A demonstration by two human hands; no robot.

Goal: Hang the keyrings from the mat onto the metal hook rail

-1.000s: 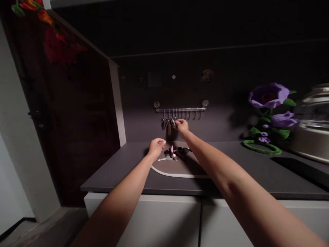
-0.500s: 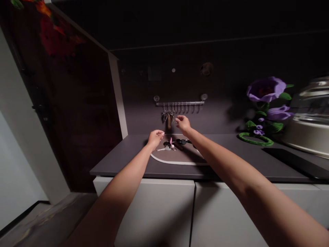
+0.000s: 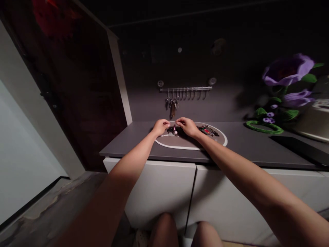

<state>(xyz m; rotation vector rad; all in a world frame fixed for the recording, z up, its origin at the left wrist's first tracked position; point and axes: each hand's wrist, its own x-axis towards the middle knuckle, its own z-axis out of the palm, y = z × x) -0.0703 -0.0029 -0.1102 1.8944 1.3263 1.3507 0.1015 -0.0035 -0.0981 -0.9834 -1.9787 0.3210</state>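
Head view: left bare hand [image 3: 161, 127] and right bare hand [image 3: 188, 127] above white-rimmed oval brown mat [image 3: 180, 142] on dark grey surface [image 3: 239, 147], beside pink-and-black key bunch [image 3: 174, 131]; fingers curled, whether either grip holds anything unclear. Metal keys [image 3: 173, 104] hang from clear hook rail [image 3: 186, 89].

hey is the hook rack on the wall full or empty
Partly full: keys hang at the left end of the rack, while the hooks toward its right end show nothing on them.
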